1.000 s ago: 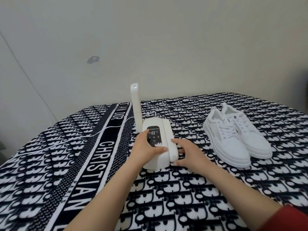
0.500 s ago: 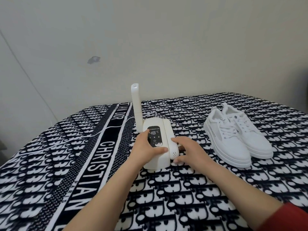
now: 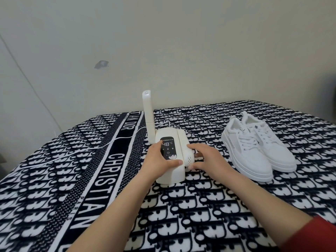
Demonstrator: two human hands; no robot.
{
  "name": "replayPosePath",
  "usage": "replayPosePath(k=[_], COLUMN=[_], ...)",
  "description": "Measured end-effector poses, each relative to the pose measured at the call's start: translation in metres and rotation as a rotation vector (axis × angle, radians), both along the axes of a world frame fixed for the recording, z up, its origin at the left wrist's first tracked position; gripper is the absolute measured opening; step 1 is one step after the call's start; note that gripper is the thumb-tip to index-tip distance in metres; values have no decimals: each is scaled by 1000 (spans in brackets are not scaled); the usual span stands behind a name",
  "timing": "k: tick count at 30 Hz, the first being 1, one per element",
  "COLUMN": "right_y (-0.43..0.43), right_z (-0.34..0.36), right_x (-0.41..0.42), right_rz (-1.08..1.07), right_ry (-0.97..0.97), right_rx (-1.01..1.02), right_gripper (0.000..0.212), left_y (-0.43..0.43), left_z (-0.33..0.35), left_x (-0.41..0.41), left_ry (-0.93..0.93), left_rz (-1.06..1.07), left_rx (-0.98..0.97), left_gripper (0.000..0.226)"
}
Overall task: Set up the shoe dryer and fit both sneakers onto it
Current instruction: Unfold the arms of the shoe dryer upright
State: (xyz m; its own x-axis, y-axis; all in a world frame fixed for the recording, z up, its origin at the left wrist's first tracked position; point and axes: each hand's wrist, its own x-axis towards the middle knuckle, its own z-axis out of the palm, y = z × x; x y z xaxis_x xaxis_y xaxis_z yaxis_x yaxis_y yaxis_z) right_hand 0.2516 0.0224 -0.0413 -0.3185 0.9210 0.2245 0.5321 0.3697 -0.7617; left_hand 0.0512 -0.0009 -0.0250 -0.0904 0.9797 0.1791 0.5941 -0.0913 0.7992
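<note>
Shoe dryer [image 3: 171, 171] sits mid-blanket [image 3: 181, 215], near and to the left of the two white sneakers [image 3: 254, 148]. Its left tube [image 3: 148, 113] stands upright and its right tube [image 3: 183, 142] lies folded along the body. Since a second ago the right hand [image 3: 205, 157] has slid further onto the folded tube: its fingers [image 3: 195, 147] now curl over the top, with the thumb under the vented tip. The left hand [image 3: 156, 160] has not moved, its thumb across the body below the display [image 3: 168, 147] reading 48°C. Its other fingers are mostly hidden. The cord [image 3: 91, 148] trails left and its end is hard to make out.
</note>
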Motion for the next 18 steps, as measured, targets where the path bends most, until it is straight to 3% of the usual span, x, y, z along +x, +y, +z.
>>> replayPosePath(k=[18], right_y=[5], right_z=[17], right_x=[-1], right_rz=[-20], right_ry=[156], right_rx=[11], right_gripper=[69], left_y=[1], left_z=[0], left_x=[0], left_ry=[8], left_rz=[-19], left_rx=[4], left_gripper=[72])
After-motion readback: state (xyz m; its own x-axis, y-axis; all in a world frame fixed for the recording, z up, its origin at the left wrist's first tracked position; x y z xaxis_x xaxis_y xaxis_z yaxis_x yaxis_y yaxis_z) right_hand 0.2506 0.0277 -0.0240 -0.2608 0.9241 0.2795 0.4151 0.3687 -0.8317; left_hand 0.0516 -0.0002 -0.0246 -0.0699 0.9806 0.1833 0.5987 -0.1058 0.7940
